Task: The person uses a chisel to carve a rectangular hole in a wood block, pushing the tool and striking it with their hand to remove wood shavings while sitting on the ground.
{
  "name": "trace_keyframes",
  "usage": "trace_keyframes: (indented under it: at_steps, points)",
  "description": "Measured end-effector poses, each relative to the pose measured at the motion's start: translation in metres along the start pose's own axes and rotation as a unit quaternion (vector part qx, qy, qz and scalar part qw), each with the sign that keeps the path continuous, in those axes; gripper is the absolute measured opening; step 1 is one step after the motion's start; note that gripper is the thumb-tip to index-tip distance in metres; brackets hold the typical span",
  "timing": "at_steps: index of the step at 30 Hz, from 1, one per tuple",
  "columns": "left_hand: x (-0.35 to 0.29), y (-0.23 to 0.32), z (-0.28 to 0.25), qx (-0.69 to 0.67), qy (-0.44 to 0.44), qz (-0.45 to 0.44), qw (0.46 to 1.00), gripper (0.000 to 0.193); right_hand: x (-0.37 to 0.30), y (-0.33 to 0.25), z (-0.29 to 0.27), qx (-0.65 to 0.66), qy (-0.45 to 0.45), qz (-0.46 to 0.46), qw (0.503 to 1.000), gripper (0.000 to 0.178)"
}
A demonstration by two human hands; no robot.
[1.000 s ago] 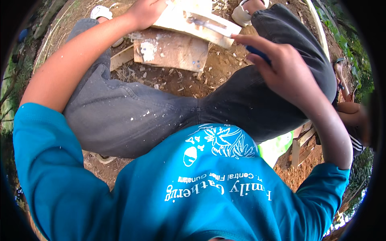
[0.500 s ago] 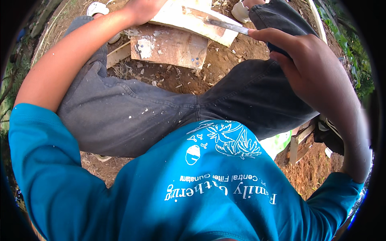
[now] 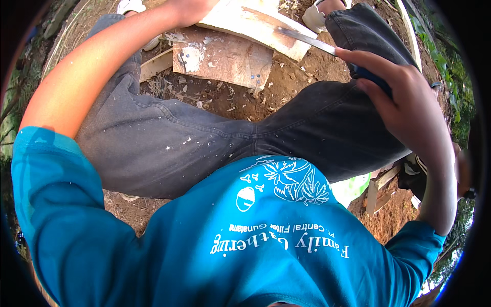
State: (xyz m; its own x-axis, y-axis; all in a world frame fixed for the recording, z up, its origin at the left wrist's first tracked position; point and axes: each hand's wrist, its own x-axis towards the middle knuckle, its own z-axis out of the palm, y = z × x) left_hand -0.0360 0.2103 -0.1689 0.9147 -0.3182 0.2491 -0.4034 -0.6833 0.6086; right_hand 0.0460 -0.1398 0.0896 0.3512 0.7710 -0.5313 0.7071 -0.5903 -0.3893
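My right hand (image 3: 409, 89) is closed round the dark blue handle of a knife (image 3: 309, 42), its forefinger stretched along toward the narrow metal blade. The blade's tip lies on a pale piece of wood (image 3: 255, 23), beside a browner, shaved patch in its face. At the top edge, my left hand (image 3: 192, 9) is against the left side of this wood; its fingers are cut off by the picture's edge. Under the pale wood sits a flat brown board (image 3: 225, 59) with shavings and a few small blue spots.
My legs in dark grey trousers (image 3: 204, 138) spread around the work. Wood chips lie over the brown soil (image 3: 209, 92). A wooden strip (image 3: 156, 64) is left of the board. Near my right hip are a wooden frame piece (image 3: 373, 197) and a green-white bag (image 3: 353, 189). Plants (image 3: 434, 48) grow at right.
My right hand and the knife have shifted right and slightly down in view. The wood, board and legs also appear a little further right, as the view has moved slightly.
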Motion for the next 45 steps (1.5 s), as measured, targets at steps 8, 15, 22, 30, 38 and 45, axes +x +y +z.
trace_keyframes:
  at_steps: [8, 15, 22, 30, 38, 45]
  points:
    - [0.011, 0.025, -0.01, -0.094, -0.022, -0.122, 0.988, 0.03, 0.037, -0.023, -0.005, -0.041, -0.041, 0.002, 0.998, 0.039]
    - [0.007, 0.014, -0.004, -0.035, -0.002, -0.022, 0.999, 0.029, 0.004, 0.004, -0.01, -0.073, -0.04, -0.004, 0.997, 0.045]
    - [0.006, -0.007, 0.0, 0.143, 0.031, 0.158, 0.977, 0.027, 0.002, -0.007, -0.001, -0.053, -0.023, 0.01, 0.998, 0.044]
    - [0.016, 0.018, -0.007, -0.091, -0.022, -0.138, 0.986, 0.034, 0.01, -0.018, 0.0, -0.05, -0.036, 0.042, 0.997, 0.045]
    - [0.019, 0.027, -0.002, -0.093, -0.034, -0.152, 0.983, 0.034, 0.004, -0.005, 0.014, -0.029, 0.036, 0.0, 0.999, 0.038]
    - [0.005, 0.004, 0.009, 0.044, 0.007, 0.002, 0.999, 0.034, -0.013, -0.011, 0.004, -0.037, 0.001, 0.039, 0.999, 0.037]
